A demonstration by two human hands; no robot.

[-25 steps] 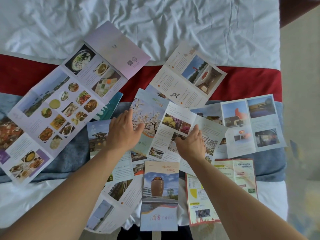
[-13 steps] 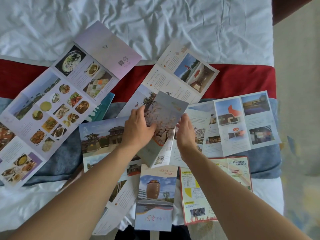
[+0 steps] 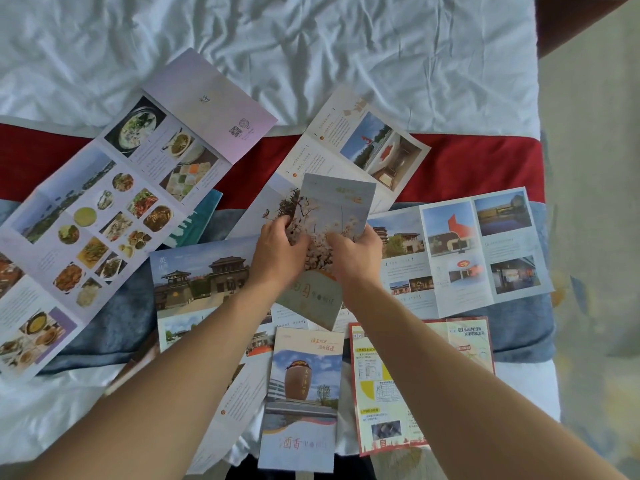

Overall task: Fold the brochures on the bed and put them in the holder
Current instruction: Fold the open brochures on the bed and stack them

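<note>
Step in hand: folding. Both hands hold one blossom brochure (image 3: pixel 332 216), lifted at the middle of the bed (image 3: pixel 311 39). The left hand (image 3: pixel 278 251) pinches its left edge, fingers curled around the paper. The right hand (image 3: pixel 355 252) grips the right edge the same way. The brochure appears already folded to a single panel width, though the creases cannot be confirmed.

Next move, as judged: press the folds flat, then carry the brochure to the holder. No holder is in view, so its position cannot be stated.

Surroundings: a large food brochure (image 3: pixel 97 216) lies fully open at the left. A museum brochure (image 3: pixel 478 251) lies open at the right. A folded jar brochure (image 3: pixel 303 396) and a red-bordered leaflet (image 3: pixel 408 382) lie nearest the person. The open sheets overlap one another beneath the hands, so each must be lifted clear before folding.
</note>
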